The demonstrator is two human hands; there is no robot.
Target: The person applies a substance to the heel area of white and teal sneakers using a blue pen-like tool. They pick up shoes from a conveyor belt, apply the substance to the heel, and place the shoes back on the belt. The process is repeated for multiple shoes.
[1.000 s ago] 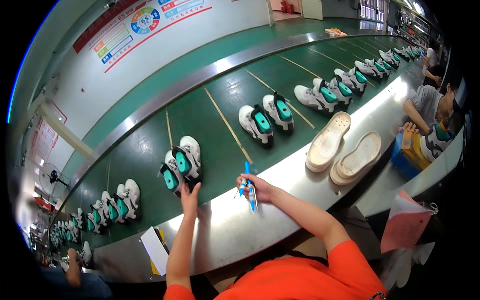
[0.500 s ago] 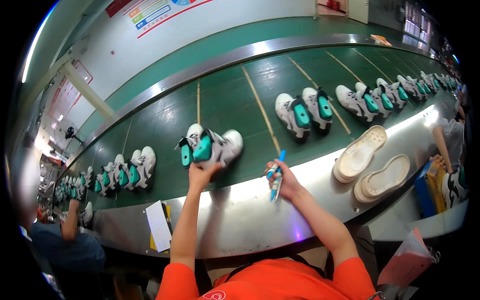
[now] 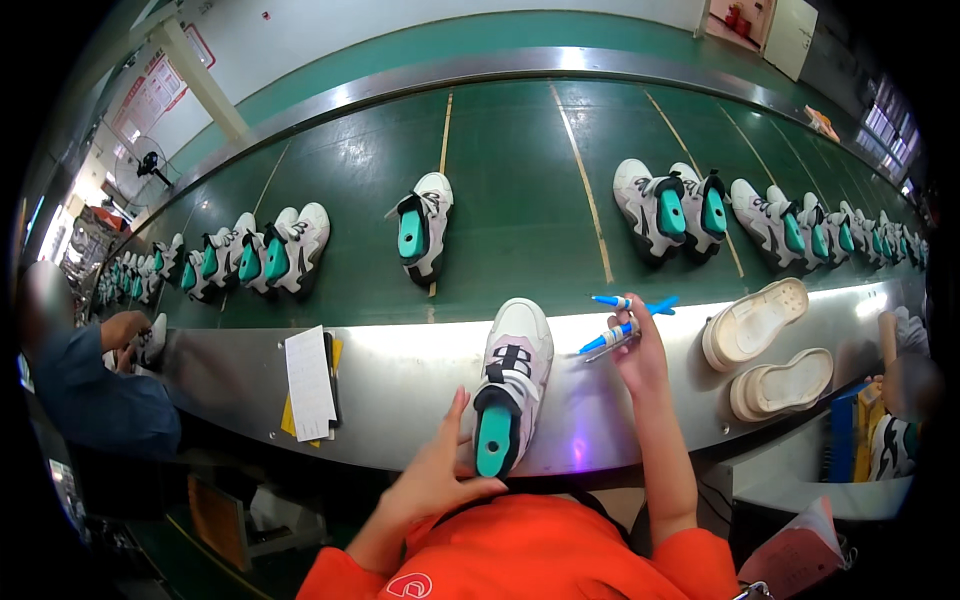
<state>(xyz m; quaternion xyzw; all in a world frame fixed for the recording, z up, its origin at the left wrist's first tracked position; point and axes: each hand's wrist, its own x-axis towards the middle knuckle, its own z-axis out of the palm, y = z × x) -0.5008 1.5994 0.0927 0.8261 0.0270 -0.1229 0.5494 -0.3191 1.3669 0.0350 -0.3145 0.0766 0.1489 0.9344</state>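
Note:
A white and grey sneaker [image 3: 518, 345] with black trim stands on the metal ledge in front of me, toe pointing away. A teal insert [image 3: 494, 440] fills its opening. My left hand [image 3: 440, 475] is at its heel, with thumb and fingers spread round the back left side. My right hand [image 3: 643, 360] is closed on several pens [image 3: 607, 340], blue ones and a silver one, which stick out between the fingers to the right of the sneaker. The matching sneaker [image 3: 427, 230] stands alone on the green belt beyond.
More sneaker pairs stand along the green belt [image 3: 520, 200], left [image 3: 300, 245] and right [image 3: 650, 210]. Two cream shoe soles [image 3: 755, 325] lie on the metal ledge [image 3: 400, 385] at right; a paper sheet [image 3: 310, 380] lies at left. Other people [image 3: 110, 380] sit at both sides.
One sneaker of the pair has come from the belt onto the ledge in front of me. My left hand has drawn back with it and its fingers have spread. The pens in my right hand have turned.

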